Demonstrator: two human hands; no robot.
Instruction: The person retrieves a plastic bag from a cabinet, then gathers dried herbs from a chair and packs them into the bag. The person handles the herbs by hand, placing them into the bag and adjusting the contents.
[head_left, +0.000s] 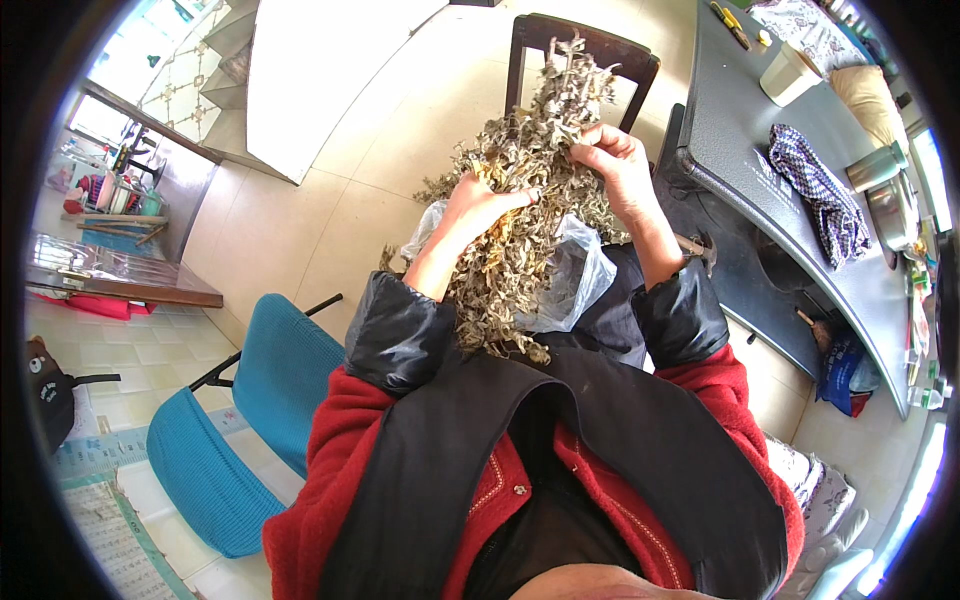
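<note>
A long bundle of dried leafy plant stems (517, 247) stretches from my lap up towards a dark wooden chair (585, 34). My left hand (487, 206) grips the middle of the bundle, its thumb lying across some yellowed leaves. Higher up on the right, my right hand (611, 154) pinches a piece at the bundle's edge between thumb and fingers. A clear plastic bag (581, 281) lies beneath the bundle on my lap and shows on both sides of it. Leaves hide parts of the fingers of both hands.
To the right stands a dark table (750, 142) with a beige container (789, 75), a checked cloth (817, 195) and metal pots (892, 210). A blue padded chair (285, 367) is at the left. A blue bag (840, 375) sits under the table. A backpack (52, 397) is at the far left.
</note>
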